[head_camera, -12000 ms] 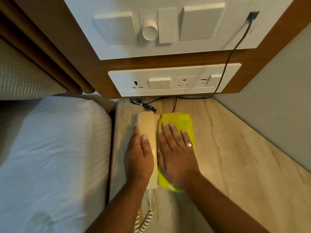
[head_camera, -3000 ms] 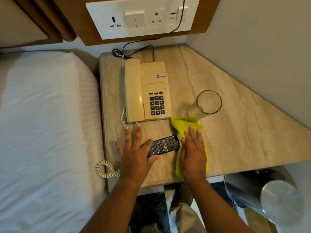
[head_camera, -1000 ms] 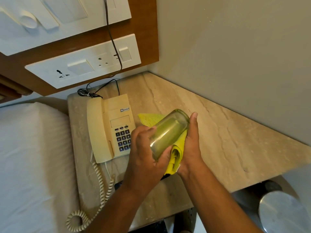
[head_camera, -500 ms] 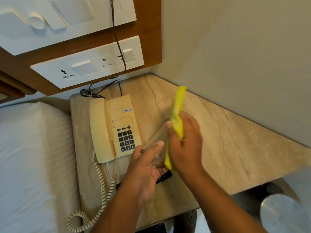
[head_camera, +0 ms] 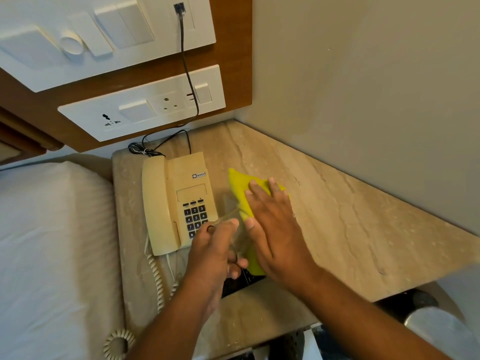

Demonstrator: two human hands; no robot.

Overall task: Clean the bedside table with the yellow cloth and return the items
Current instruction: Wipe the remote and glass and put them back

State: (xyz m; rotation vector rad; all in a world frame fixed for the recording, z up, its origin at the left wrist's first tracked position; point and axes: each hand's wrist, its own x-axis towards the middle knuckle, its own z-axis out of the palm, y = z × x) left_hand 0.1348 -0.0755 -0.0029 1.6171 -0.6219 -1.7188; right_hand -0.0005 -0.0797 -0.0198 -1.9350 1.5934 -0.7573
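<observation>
Yellow cloth (head_camera: 240,188) lies on the marble bedside table (head_camera: 337,229), just right of the cream telephone (head_camera: 179,201), mostly beneath the right hand (head_camera: 275,227). One corner shows past the fingertips toward the wall; another edge shows below the palm, near the table's front. Its long axis runs roughly front to back, tilted slightly left at the far end.

Right hand: fingers straight and together, palm down, pressing flat on the cloth; nothing gripped.

Left hand (head_camera: 218,255): fingers and thumb curled round a clear glass (head_camera: 233,229), held tilted, lying nearly on its side just above the table, between the telephone keypad and the cloth. Motion blur; which end is the rim cannot be told.

Dark remote (head_camera: 239,283) lies on the table under both hands, only partly visible.

Coiled handset cord (head_camera: 155,279) trails off the table's front-left edge beside the white bed (head_camera: 52,242). Socket panel (head_camera: 145,110) on the wall behind, a black cable (head_camera: 188,74) running down across it.
</observation>
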